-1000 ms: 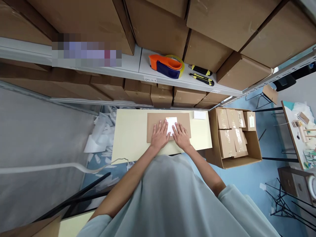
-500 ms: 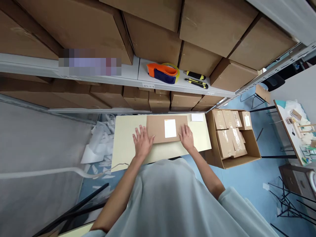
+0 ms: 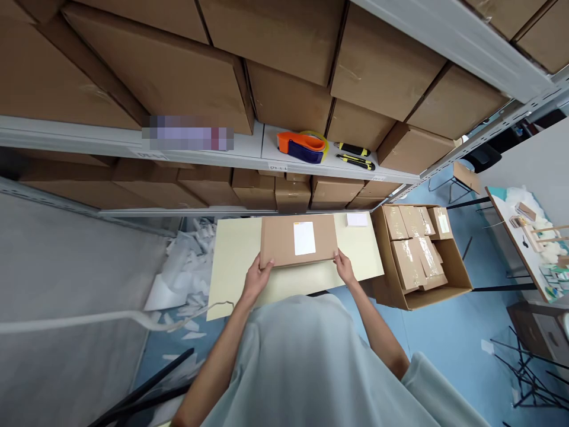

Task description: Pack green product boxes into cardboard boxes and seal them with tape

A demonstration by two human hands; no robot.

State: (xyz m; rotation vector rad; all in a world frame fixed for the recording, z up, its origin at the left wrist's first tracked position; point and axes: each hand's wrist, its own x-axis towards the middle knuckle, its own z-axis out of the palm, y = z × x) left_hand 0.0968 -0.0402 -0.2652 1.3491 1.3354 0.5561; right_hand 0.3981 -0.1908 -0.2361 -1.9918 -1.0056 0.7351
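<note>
In the head view, a flat brown cardboard box (image 3: 280,240) with a white label (image 3: 304,238) on its top is over the cream tabletop (image 3: 235,255). My left hand (image 3: 258,277) grips its near left corner, thumb on top and fingers out of sight underneath. At the near right corner, my right hand (image 3: 344,267) is closed on the box edge. Whether the box is fully lifted off the table, I cannot tell. A small stack of white labels (image 3: 357,219) lies at the table's back right.
A large open carton (image 3: 424,299) holding several taped boxes stands right of the table. Above the table, a shelf (image 3: 249,145) carries cardboard boxes, an orange tape dispenser (image 3: 302,146) and black-and-yellow utility knives (image 3: 353,155). White paper scraps (image 3: 182,261) pile up at left.
Both hands have gone from lying flat on the box's sides to gripping its near corners. The box's near edge appears slightly raised or pulled toward me. The camera view has shifted a little.
</note>
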